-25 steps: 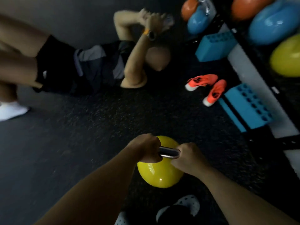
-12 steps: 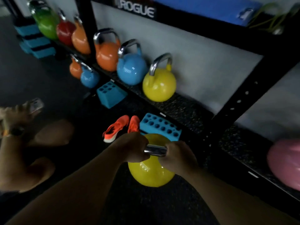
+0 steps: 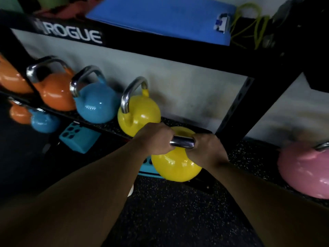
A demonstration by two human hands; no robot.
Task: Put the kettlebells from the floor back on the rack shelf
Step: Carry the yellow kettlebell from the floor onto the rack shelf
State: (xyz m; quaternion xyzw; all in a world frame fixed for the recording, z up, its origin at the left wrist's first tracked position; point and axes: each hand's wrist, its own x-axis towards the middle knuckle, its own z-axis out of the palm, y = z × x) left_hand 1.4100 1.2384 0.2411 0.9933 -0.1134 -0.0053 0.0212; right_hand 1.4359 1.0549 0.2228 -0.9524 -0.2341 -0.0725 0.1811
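Observation:
Both my hands hold a yellow kettlebell (image 3: 175,165) by its steel handle, my left hand (image 3: 154,139) on the left end and my right hand (image 3: 207,148) on the right end. It hangs in the air at the front edge of the rack shelf (image 3: 249,155), just right of a second yellow kettlebell (image 3: 139,115) that stands on the shelf. Further left on the shelf stand a blue kettlebell (image 3: 96,104) and an orange kettlebell (image 3: 55,94). A pink kettlebell (image 3: 306,168) sits on the shelf at the far right.
A black rack upright (image 3: 236,104) rises just right of my hands. The upper shelf carries a blue mat (image 3: 160,16) and yellow-green bands (image 3: 252,27). Below the shelf lie turquoise blocks (image 3: 78,138), a small blue kettlebell (image 3: 44,122) and a small orange one (image 3: 18,114).
My view has swung from the floor and the lying person to the rack. Both hands have carried the yellow kettlebell up and closer to the shelf.

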